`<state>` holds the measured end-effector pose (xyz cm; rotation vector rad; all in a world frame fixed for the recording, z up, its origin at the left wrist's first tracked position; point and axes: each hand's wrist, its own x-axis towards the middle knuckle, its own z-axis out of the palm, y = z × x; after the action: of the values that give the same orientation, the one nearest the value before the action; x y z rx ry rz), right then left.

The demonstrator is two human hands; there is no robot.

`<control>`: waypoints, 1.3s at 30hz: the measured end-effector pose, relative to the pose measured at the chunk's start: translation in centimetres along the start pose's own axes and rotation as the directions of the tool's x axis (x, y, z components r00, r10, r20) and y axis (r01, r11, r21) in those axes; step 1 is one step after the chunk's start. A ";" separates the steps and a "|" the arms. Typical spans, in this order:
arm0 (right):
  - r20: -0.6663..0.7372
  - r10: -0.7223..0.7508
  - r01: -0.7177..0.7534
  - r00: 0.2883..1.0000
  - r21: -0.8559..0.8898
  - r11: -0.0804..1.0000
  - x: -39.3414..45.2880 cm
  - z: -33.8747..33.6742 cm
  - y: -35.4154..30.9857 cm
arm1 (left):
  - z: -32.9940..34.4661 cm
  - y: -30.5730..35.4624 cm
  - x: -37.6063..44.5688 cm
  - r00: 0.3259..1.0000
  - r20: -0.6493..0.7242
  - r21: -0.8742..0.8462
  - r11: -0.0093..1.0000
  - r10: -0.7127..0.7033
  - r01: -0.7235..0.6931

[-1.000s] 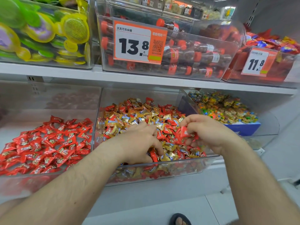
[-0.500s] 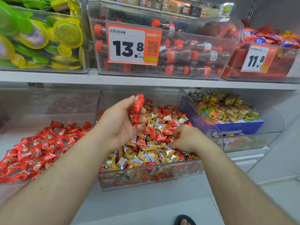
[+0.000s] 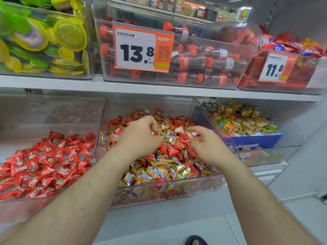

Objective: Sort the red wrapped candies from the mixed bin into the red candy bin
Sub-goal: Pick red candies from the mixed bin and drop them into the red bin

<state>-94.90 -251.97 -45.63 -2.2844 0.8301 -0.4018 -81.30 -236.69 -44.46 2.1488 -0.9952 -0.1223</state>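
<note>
Left hand (image 3: 139,137) sits knuckles-up on the pile in the mixed bin (image 3: 166,184), fingers curled down among wrappers; whether it grips one, I cannot tell. Right hand (image 3: 208,145) hovers just beside it, fingers loosely bent, tips touching red wrapped candies (image 3: 169,149). Clear walls hem both hands in, with open air above. The red candy bin (image 3: 53,112) lies just left, its left edge cut off. A shelf (image 3: 159,89) overhangs.

Both hands over mixed bin (image 3: 159,187) of red and gold candies. Left hand (image 3: 139,137) fingers curled into pile, right hand (image 3: 207,144) curled beside it. Red candy bin (image 3: 47,198) left, red candies (image 3: 47,163) inside.
</note>
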 end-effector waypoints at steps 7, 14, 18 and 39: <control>0.145 -0.131 0.173 0.981 -0.325 0.930 0.0 2.6 -1.4 | 1.2 -0.8 0.3 0.996 0.084 0.490 0.870 0.016 -0.055; 0.209 -0.028 0.108 0.978 -0.383 0.918 0.1 2.9 -1.6 | 1.7 -1.4 0.2 0.996 0.022 0.515 0.852 0.092 -0.090; 0.133 -0.012 0.036 0.991 -0.177 0.984 -0.2 1.6 -1.7 | 0.6 -1.2 0.0 0.991 -0.077 0.252 0.964 0.106 -0.084; 0.520 0.024 -0.384 0.854 0.598 0.703 -5.6 9.0 -18.8 | -14.8 -12.8 -5.9 0.780 0.352 -0.882 0.097 -0.517 0.462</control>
<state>-86.27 -233.10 -39.72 -1.4562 0.5433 -0.0028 -71.99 -218.56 -43.71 1.1560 0.0578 -0.7992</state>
